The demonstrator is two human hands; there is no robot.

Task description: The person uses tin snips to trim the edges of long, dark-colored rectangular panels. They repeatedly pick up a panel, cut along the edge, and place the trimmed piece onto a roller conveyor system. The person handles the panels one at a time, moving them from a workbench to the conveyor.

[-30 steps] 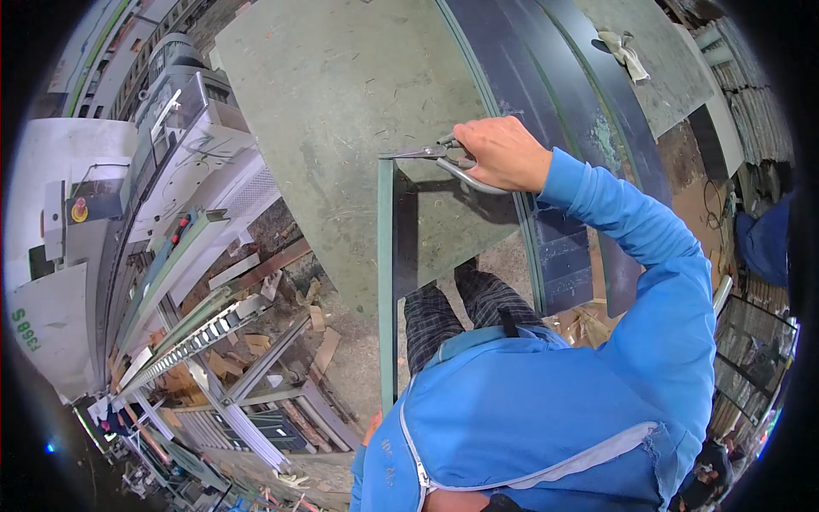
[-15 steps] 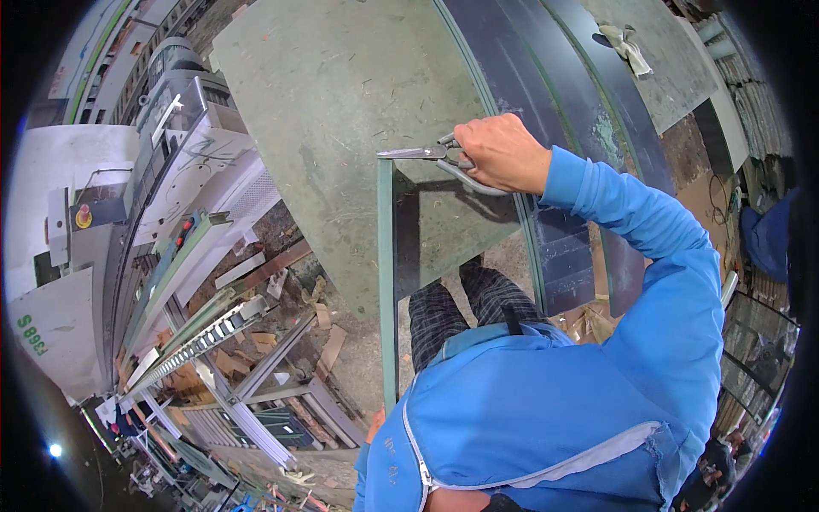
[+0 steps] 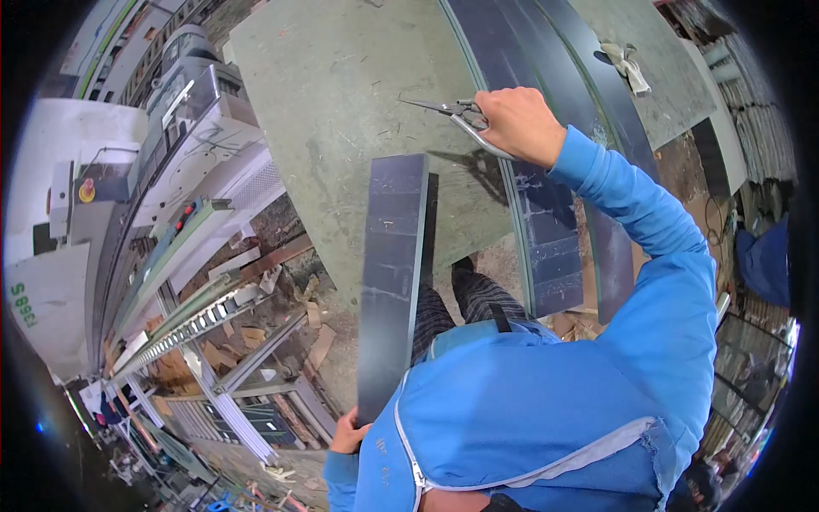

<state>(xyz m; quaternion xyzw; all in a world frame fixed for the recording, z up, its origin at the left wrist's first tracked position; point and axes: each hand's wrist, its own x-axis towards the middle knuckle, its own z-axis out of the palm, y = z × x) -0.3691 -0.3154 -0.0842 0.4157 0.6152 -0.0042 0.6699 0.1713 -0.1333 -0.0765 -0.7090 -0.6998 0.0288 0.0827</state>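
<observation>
My right hand [image 3: 525, 124] grips grey-handled metal shears [image 3: 431, 107] above the worn grey-green work surface [image 3: 324, 85]; their jaws are clear of the panel. My left hand [image 3: 350, 433] holds the lower end of a dark narrow panel [image 3: 388, 282] with pale green edges, its broad face turned up toward me. Its top end lies below the shears, over the work surface. Long dark panels [image 3: 546, 239] lie just to the right, under and beside my right hand.
A machine [image 3: 196, 128] with a red button [image 3: 86, 189] stands left. Metal profiles [image 3: 171, 256], a rack and scrap [image 3: 320, 346] fill the lower left. A pale glove [image 3: 630, 66] lies upper right; dark blue fabric [image 3: 759, 264] sits far right.
The panel has turned from edge-on to broad face up and shifted left. My right hand has lifted the shears up and away from its end; my left hand has moved left into clearer view.
</observation>
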